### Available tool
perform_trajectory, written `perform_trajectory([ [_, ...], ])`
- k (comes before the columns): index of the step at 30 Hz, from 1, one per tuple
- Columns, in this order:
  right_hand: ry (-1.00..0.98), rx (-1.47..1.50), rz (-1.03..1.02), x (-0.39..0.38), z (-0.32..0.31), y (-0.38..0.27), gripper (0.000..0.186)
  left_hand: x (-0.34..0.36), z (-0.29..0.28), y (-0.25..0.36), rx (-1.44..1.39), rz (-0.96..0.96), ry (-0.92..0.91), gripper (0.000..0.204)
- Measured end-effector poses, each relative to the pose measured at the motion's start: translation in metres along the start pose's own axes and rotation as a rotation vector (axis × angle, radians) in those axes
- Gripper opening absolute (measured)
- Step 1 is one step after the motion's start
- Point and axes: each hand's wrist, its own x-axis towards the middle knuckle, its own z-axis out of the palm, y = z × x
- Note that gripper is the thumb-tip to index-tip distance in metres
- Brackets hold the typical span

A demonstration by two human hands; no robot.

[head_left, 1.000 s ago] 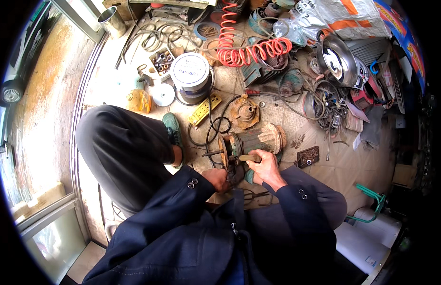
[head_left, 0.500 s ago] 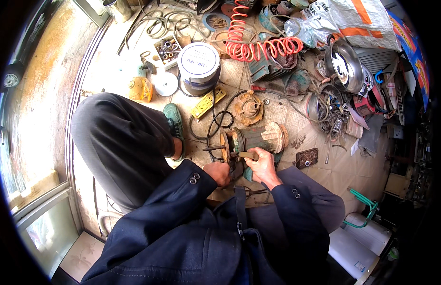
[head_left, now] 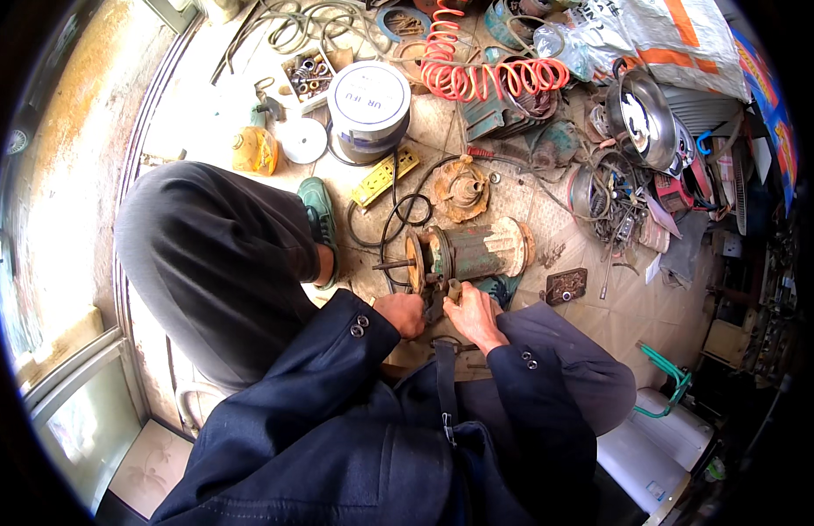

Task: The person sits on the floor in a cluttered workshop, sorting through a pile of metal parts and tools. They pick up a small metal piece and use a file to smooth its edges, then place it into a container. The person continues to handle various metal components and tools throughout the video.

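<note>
A rusty, greenish electric motor (head_left: 477,252) lies on its side in front of me, its shaft (head_left: 394,265) and round end flange (head_left: 415,263) facing left. My right hand (head_left: 475,316), just below the motor body, is closed round a tool with a tan handle (head_left: 454,290); its working end is hard to make out. Beside the flange's lower edge, my left hand (head_left: 401,314) is a closed fist next to a dark piece (head_left: 434,307). What its fingers hold is hidden. A rusty end cover (head_left: 460,189) lies just beyond the motor.
A yellow power strip (head_left: 385,179) with black cable and a wire spool (head_left: 368,110) stand beyond my left foot (head_left: 318,219). A rusty square plate (head_left: 566,286) lies to the right. Farther off are a red coiled hose (head_left: 495,81), a metal pan (head_left: 642,123) and a tool-filled basin (head_left: 591,193).
My right hand has moved slightly down and left, turning the tan handle from nearly level to steeper. The left hand stays almost in place. The view has shifted slightly.
</note>
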Motion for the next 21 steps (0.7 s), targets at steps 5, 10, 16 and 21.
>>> perform_trajectory([
  [5,-0.106,-0.048,0.048,0.004,-0.004,-0.001,0.04,0.005,0.002,0.004,-0.017,0.003,0.004,0.032],
  [10,-0.235,-0.138,0.085,0.014,-0.008,-0.009,0.046,0.01,0.005,0.005,-0.048,-0.011,-0.033,0.032],
  [16,-0.335,-0.192,0.116,0.025,-0.01,-0.015,0.049,0.011,0.002,0.01,-0.082,0.001,-0.047,0.032],
  [21,-0.406,-0.244,0.155,0.033,-0.013,-0.023,0.051,0.017,0.003,0.011,-0.109,-0.005,-0.077,0.033],
])
